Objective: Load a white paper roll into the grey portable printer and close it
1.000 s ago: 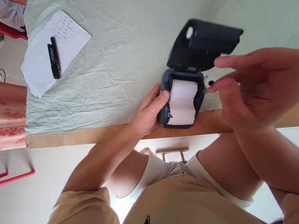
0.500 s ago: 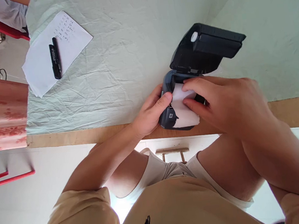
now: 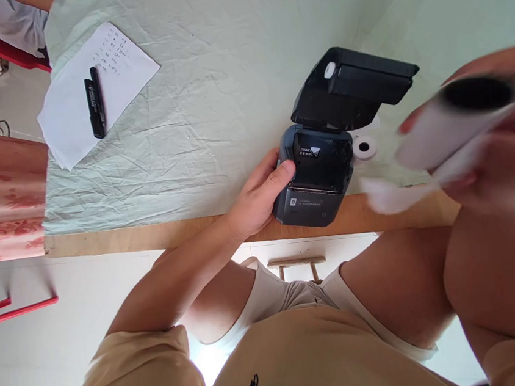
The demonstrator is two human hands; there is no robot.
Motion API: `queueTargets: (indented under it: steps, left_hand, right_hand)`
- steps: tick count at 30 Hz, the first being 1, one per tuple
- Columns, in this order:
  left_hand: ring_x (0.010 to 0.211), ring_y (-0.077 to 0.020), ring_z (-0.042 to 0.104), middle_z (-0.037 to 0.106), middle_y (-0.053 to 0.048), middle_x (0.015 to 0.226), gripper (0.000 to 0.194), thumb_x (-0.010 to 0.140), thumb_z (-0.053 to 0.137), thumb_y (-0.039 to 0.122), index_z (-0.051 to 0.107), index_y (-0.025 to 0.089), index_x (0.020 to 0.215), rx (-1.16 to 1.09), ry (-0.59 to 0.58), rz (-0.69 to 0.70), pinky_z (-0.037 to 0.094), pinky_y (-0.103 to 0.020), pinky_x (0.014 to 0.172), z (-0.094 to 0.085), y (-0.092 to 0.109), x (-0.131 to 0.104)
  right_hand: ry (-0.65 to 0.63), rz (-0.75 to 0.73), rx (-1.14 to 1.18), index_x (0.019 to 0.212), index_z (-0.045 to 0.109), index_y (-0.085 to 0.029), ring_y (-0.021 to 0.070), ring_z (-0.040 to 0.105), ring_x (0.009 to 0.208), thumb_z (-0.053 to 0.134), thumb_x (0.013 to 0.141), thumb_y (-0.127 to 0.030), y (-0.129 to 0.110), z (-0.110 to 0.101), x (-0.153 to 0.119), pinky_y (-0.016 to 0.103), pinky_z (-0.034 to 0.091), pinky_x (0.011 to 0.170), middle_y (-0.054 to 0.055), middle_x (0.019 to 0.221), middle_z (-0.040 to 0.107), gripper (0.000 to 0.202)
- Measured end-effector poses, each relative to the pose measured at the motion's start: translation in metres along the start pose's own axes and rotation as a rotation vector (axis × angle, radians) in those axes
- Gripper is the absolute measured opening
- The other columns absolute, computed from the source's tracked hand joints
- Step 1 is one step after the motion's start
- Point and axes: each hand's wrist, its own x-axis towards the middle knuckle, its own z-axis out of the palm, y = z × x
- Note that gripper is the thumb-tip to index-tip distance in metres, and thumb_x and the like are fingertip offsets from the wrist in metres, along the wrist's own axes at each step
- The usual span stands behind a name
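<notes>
Table [image 3: 209, 87] is the biggest item: pale green wrinkled cloth on top, bare wooden edge [image 3: 128, 238] facing the wearer. Flowered pink fabric [image 3: 4, 195] hangs off to the left. White sheet [image 3: 68, 118] lies flat at upper left, handwriting near its top corner.

Printer [image 3: 309, 209], dark and handheld, sits right of center, its near end over the wooden edge. Lid [image 3: 370, 83] is hinged wide open, leaning away from the wearer, so the paper bay shows. The left hand [image 3: 260, 196] has the printer by its left side: thumb pressed on the rim, fingers wrapped out of view underneath.

Paper roll [image 3: 439, 131], white with a dark core end, is up off the table at far right, apart from the printer. The right hand [image 3: 499, 177] is curled around it; blur hides exact finger placement. Loose paper strip [image 3: 389, 196] trails left from it.

2 black markers [image 3: 95, 105] lie side by side on the sheet. 1 small roll [image 3: 364, 148] is on the cloth, just right of the printer. Label [image 3: 310, 150] with printed text is inside the bay. White knob [image 3: 330, 70] is on the lid's inner face.
</notes>
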Motion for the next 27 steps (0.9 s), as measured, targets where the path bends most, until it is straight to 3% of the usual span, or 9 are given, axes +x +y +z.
queueTargets:
  steps: [2, 3, 5, 9, 11, 13, 16, 21, 27]
  left_hand:
    - [0.1, -0.0245, 0.087, 0.095, -0.007, 0.116, 0.071, 0.1, 0.1, 0.09, 0.085, 0.023, 0.121, -0.012, -0.003, 0.002, 0.068, -0.035, 0.084, -0.001, -0.002, 0.0]
    - [0.1, -0.0244, 0.087, 0.095, -0.007, 0.117, 0.072, 0.099, 0.101, 0.089, 0.085, 0.023, 0.122, -0.018, -0.005, 0.005, 0.068, -0.034, 0.084, -0.002, -0.002, 0.0]
    - [0.101, -0.0257, 0.088, 0.096, -0.008, 0.119, 0.074, 0.097, 0.104, 0.088, 0.085, 0.023, 0.124, -0.029, -0.013, -0.005, 0.069, -0.035, 0.084, -0.003, -0.003, 0.0]
    - [0.106, -0.0275, 0.091, 0.096, -0.009, 0.123, 0.076, 0.099, 0.102, 0.088, 0.085, 0.022, 0.133, -0.025, 0.001, -0.031, 0.072, -0.037, 0.09, -0.003, -0.002, -0.001]
    - [0.106, -0.0263, 0.09, 0.096, -0.009, 0.124, 0.073, 0.102, 0.099, 0.088, 0.085, 0.022, 0.131, -0.018, 0.006, -0.019, 0.071, -0.036, 0.09, -0.003, -0.001, -0.001]
    - [0.104, -0.025, 0.089, 0.096, -0.009, 0.123, 0.071, 0.102, 0.099, 0.088, 0.084, 0.023, 0.125, -0.017, -0.014, -0.009, 0.068, -0.035, 0.086, -0.003, -0.001, -0.001]
    - [0.101, -0.0241, 0.087, 0.095, -0.008, 0.119, 0.068, 0.103, 0.099, 0.086, 0.084, 0.023, 0.124, -0.032, -0.029, -0.003, 0.067, -0.034, 0.084, -0.003, -0.002, 0.0]
    - [0.102, -0.0246, 0.085, 0.094, -0.007, 0.119, 0.067, 0.101, 0.102, 0.084, 0.085, 0.024, 0.122, -0.039, -0.031, 0.022, 0.067, -0.035, 0.088, -0.006, -0.006, 0.0]
    - [0.104, -0.0261, 0.085, 0.094, -0.007, 0.12, 0.069, 0.096, 0.107, 0.083, 0.084, 0.024, 0.125, -0.058, -0.042, 0.011, 0.068, -0.037, 0.09, -0.007, -0.006, -0.001]
  right_hand:
    - [0.088, 0.057, 0.162, 0.117, 0.088, -0.035, 0.023, 0.064, 0.066, 0.092, 0.09, -0.088, 0.023, -0.015, 0.011, 0.038, 0.035, 0.048, 0.01, 0.107, 0.085, 0.06]
    - [0.108, 0.081, 0.164, 0.117, 0.088, -0.033, 0.0242, 0.065, 0.069, 0.092, 0.086, -0.09, 0.034, -0.019, 0.016, 0.037, 0.033, 0.048, 0.012, 0.109, 0.084, 0.065]
    - [0.191, 0.14, 0.089, 0.113, 0.085, -0.03, 0.0234, 0.065, 0.069, 0.093, 0.087, -0.078, 0.053, -0.018, 0.02, 0.037, 0.035, 0.051, 0.011, 0.102, 0.079, 0.056]
    - [0.328, 0.068, -0.107, 0.103, 0.075, -0.029, 0.0155, 0.054, 0.06, 0.093, 0.093, -0.054, 0.067, -0.004, 0.011, 0.038, 0.043, 0.057, -0.002, 0.08, 0.062, 0.033]
    - [0.285, 0.019, -0.291, 0.104, 0.076, -0.028, 0.0184, 0.062, 0.067, 0.093, 0.094, -0.051, 0.067, -0.003, 0.005, 0.044, 0.055, 0.066, -0.001, 0.084, 0.065, 0.03]
    - [0.204, -0.025, -0.508, 0.104, 0.076, -0.028, 0.0263, 0.076, 0.088, 0.092, 0.095, -0.05, 0.065, -0.007, 0.002, 0.054, 0.067, 0.083, 0.004, 0.096, 0.073, 0.028]
    - [0.079, -0.047, -0.699, 0.111, 0.079, -0.029, 0.0348, 0.084, 0.116, 0.091, 0.094, -0.051, 0.065, -0.015, 0.003, 0.061, 0.072, 0.104, 0.009, 0.113, 0.082, 0.03]
    - [0.081, -0.043, -0.824, 0.154, 0.071, -0.034, 0.0334, 0.085, 0.116, 0.09, 0.097, -0.054, 0.072, -0.021, 0.004, 0.059, 0.072, 0.104, 0.01, 0.137, 0.085, 0.064]
    - [-0.01, 0.126, -0.913, 0.169, 0.061, -0.035, 0.0406, 0.088, 0.127, 0.095, 0.091, -0.055, 0.078, -0.021, 0.003, 0.064, 0.072, 0.108, 0.011, 0.141, 0.089, 0.088]
